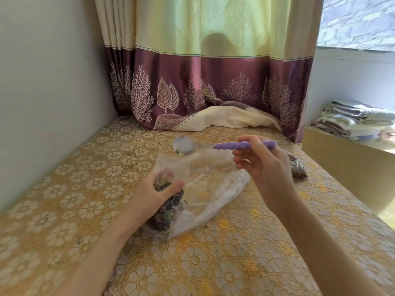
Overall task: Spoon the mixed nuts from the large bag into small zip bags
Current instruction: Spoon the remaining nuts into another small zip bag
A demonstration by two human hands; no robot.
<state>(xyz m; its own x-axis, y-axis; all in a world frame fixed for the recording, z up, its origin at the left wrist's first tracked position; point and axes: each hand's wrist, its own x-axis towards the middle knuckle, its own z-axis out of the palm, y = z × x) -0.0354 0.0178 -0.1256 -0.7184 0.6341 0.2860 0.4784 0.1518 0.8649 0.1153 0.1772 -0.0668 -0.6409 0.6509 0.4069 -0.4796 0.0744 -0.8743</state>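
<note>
Above table [64,210]: right hand [263,165] pinches spoon [215,145]; left hand [154,195] grips nut bag [168,210]; labels unreadable.

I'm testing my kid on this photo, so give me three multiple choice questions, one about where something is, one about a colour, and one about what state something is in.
1. Where is the spoon?
A. Lying on the tablecloth
B. Held in the air above the bags
C. Inside the curtain fold

2. What colour is the spoon's handle?
A. Purple
B. Red
C. Black

3. What is the left hand doing?
A. Resting flat and empty
B. Pointing at the window
C. Gripping a small zip bag with nuts in it

Answers: 1 B, the right hand holds it up over the clear plastic. 2 A, the bumpy grip is lilac purple. 3 C, its fingers curl round the filled bag.
</note>
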